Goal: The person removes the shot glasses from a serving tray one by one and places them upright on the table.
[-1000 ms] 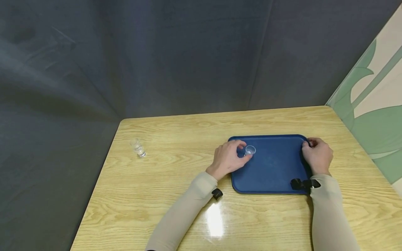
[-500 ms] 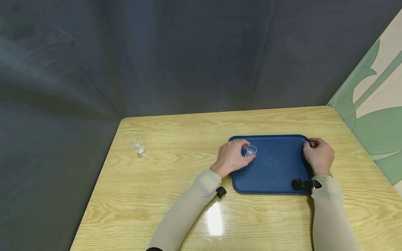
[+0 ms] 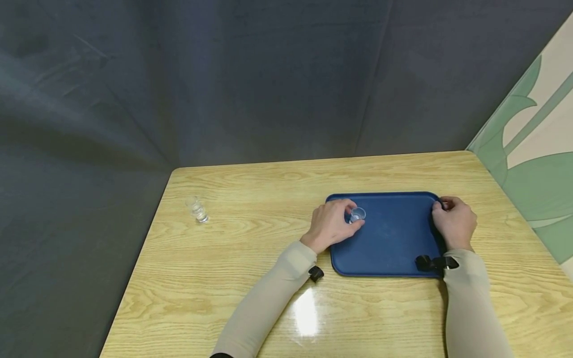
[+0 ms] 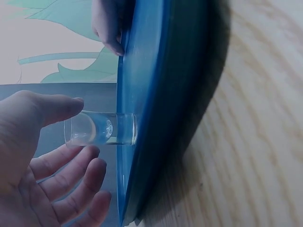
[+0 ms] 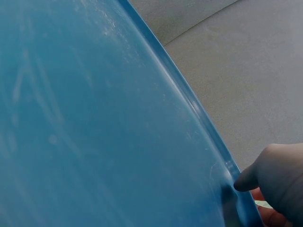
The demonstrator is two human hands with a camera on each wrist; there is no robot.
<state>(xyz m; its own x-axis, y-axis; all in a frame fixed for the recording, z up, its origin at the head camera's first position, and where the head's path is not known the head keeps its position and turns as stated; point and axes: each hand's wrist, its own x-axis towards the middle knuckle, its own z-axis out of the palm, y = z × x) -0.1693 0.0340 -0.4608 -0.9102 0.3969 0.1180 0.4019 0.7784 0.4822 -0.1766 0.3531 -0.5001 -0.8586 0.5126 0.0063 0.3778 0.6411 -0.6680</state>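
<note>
A small clear shot glass (image 3: 357, 215) stands upright at the left end of a blue tray (image 3: 385, 248). My left hand (image 3: 331, 223) pinches it near the rim, thumb on one side and fingers on the other. The left wrist view shows the glass (image 4: 99, 128) with its thick base on the tray surface, and the lower fingers of the left hand (image 4: 57, 161) spread loosely. At the tray's far right corner, my right hand (image 3: 454, 223) grips the rim, thumb on the inside and fingers outside, as the right wrist view also shows.
Farther left on the wooden table (image 3: 250, 199) stands clear stacked-looking glassware (image 3: 197, 210). A dark curtain (image 3: 268, 79) hangs behind the table, and a panel with a green leaf pattern (image 3: 537, 164) borders it on the right.
My left hand has moved slightly right, closer around the shot glass. The right hand has kept its grip on the tray rim, and the tray looks still.
</note>
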